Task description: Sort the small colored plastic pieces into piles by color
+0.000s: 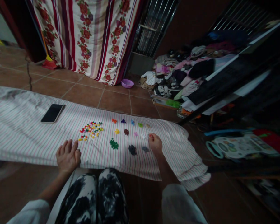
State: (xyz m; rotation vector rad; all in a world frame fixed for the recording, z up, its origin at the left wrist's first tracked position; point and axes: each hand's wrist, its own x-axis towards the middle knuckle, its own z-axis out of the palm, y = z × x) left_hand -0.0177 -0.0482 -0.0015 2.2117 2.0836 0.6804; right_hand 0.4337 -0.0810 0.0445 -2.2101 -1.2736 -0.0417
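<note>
My left hand rests on the striped cloth with its fingers stretched out and nothing in them. Beyond it lies a loose mix of small coloured pieces, mostly yellow, red, orange and white. My right hand is closed in a pinch on a small red piece, just beside a little white pile. Sorted piles spread to its left, among them a green pile, a black pile, a grey pile, a brown pile and a yellow pile. The pieces are too small to name.
The striped cloth covers a long low surface before my knees. A phone lies on its left part. On the tiled floor behind are a purple basin, a floral curtain and a heap of clothes.
</note>
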